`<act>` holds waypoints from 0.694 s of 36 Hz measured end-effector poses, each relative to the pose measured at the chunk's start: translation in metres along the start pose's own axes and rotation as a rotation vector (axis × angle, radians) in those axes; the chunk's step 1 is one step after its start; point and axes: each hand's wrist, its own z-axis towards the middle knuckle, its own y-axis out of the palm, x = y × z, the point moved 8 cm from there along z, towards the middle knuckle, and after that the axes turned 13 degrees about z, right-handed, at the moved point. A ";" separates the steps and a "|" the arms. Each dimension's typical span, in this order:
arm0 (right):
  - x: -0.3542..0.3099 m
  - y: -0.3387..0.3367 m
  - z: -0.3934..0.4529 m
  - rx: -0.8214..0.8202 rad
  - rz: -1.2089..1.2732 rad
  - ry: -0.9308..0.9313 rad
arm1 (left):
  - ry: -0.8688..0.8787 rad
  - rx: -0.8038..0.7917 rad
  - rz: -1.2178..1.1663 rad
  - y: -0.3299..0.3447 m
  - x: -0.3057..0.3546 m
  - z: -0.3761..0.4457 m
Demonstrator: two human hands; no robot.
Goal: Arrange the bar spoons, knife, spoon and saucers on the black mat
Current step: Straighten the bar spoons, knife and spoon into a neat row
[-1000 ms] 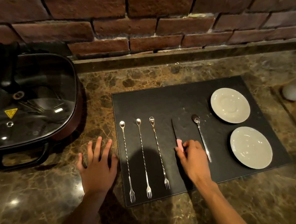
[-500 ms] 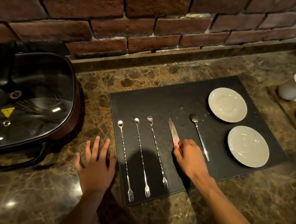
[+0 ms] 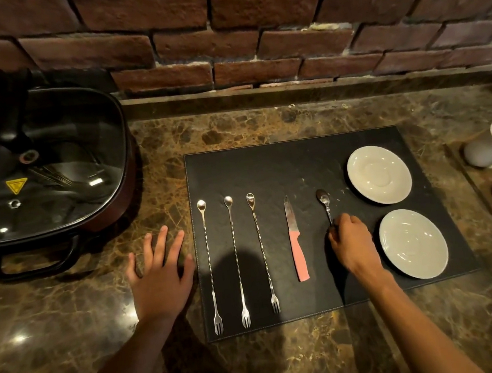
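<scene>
1. Left hand (image 3: 160, 282) – fingers spread flat on the brown marble counter (image 3: 71, 326), just left of the black rectangular mat (image 3: 267, 169).
2. Right hand (image 3: 352, 243) – fingers curled, pinching the small steel spoon (image 3: 323, 201) handle's near end; bowl points far.

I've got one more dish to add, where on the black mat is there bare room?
The back strip of the black mat, behind the bar spoons, knife and spoon, is bare. The right side is crowded by two saucers and the right hand.
</scene>
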 end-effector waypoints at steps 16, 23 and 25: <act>0.015 -0.017 0.010 -0.027 0.201 0.105 | 0.007 -0.003 -0.007 -0.004 0.001 0.000; 0.018 -0.017 0.006 0.021 0.192 0.085 | 0.009 -0.004 -0.001 -0.005 0.002 -0.001; 0.017 -0.015 0.005 0.026 0.198 0.073 | 0.006 0.004 -0.003 -0.006 0.002 -0.001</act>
